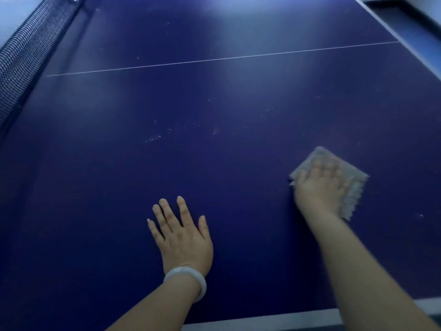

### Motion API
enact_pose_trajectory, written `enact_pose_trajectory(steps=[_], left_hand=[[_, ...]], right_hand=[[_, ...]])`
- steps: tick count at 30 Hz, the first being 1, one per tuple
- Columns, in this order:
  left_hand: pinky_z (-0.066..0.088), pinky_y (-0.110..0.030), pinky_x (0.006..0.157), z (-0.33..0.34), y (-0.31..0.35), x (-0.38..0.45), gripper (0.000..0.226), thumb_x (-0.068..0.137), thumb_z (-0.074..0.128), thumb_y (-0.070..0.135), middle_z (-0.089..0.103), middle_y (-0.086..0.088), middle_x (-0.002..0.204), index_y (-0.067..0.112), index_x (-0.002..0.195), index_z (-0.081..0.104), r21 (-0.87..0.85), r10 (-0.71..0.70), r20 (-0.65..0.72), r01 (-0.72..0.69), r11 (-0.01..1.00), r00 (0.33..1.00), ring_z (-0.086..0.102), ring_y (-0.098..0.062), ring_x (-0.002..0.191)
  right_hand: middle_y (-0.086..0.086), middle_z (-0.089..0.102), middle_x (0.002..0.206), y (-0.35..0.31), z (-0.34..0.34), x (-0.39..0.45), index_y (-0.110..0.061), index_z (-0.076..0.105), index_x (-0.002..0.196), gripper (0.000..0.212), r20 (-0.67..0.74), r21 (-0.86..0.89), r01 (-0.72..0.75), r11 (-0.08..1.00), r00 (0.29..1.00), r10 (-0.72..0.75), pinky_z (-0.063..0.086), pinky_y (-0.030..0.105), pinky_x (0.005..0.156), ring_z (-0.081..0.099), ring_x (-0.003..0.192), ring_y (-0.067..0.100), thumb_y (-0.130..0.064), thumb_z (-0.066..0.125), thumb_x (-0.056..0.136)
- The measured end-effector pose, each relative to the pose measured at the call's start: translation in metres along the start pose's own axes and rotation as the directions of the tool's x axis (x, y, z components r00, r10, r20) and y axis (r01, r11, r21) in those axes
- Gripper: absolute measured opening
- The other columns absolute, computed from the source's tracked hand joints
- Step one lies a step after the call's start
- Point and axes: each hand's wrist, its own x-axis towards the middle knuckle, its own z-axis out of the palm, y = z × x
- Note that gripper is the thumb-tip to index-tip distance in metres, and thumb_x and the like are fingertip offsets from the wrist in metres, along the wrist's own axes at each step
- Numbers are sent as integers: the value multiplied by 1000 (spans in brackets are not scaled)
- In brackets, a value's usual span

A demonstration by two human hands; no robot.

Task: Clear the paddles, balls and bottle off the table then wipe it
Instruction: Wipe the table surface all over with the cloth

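Observation:
The dark blue table-tennis table point(214, 96) fills the view, with faint white specks and smears near its middle. My right hand point(318, 187) presses flat on a grey cloth point(353, 185) that lies on the table at the right; hand and cloth are blurred. My left hand point(182, 232) rests flat on the table with its fingers spread, holding nothing. A pale bangle sits on that wrist. No paddles, balls or bottle are in view.
The black net point(21, 58) runs along the upper left. A thin white centre line point(214, 59) crosses the table. The table's white near edge point(262, 322) is at the bottom, and its far right edge point(405, 39) meets a dark floor area.

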Motion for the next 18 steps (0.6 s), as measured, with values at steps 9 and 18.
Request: enact_pose_trajectory(steps=[9, 18], left_hand=[[-4, -53, 120, 3, -3, 0, 72, 94, 0, 53, -9, -20, 161, 15, 155, -5, -20, 16, -15, -16, 1000, 1000, -11, -34, 149], [-4, -54, 120, 2, -3, -1, 70, 97, 7, 51, -7, -21, 161, 14, 155, -4, -36, 31, -14, -32, 999, 999, -11, -36, 149]], right_hand=[[-2, -4, 164, 4, 23, -45, -26, -2, 155, 59, 55, -106, 587, 803, 810, -584, -16, 40, 119, -13, 149, 13, -47, 10, 101], [6, -7, 164, -8, 17, -73, -20, -4, 157, 62, 55, -15, 177, 984, 983, -176, -6, 53, 120, -9, 151, 26, -41, 20, 104]])
